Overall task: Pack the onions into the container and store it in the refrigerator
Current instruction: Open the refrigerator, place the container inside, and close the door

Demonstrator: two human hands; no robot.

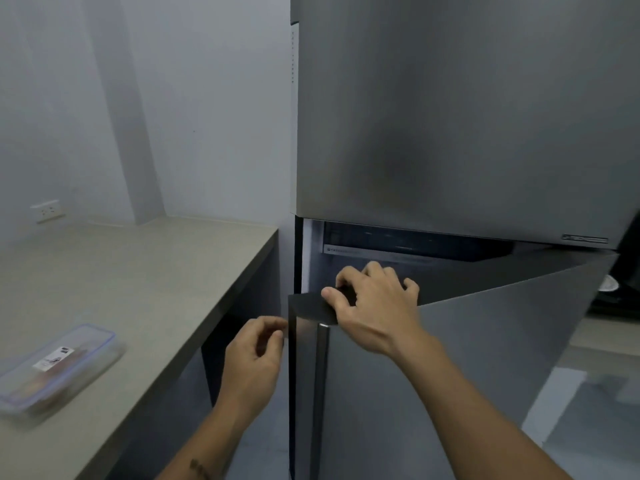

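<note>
Closest to the camera are two bare arms reaching forward. The left hand [254, 351] is by the edge of the lower fridge door [433, 375]. Its fingers are curled in loosely near that edge, and I cannot tell if they touch it or pinch anything. The right hand [372, 306] is a bit higher. It lies over the top corner of the same door, with the thumb on the front and the fingers bent over the top edge, gripping it.

The door is smooth, gray and shiny like brushed metal. A long, straight, dark handle [320, 393] runs down it near the edge. The door is swung partly open, and a dark gap with a pale inner wall shows above it.

To the left is a flat, tan counter [138, 289] with a square edge. The container [57, 367] lies on it, near the front, well apart from the fridge. It is a long, clear plastic box with a blue-rimmed lid on top and a small label. Reddish-brown shapes show inside, blurry.

Higher up is the big, plain upper fridge door [450, 116], shut. Far back are bare, pale walls and a white wall socket [47, 211] just above the counter.
</note>
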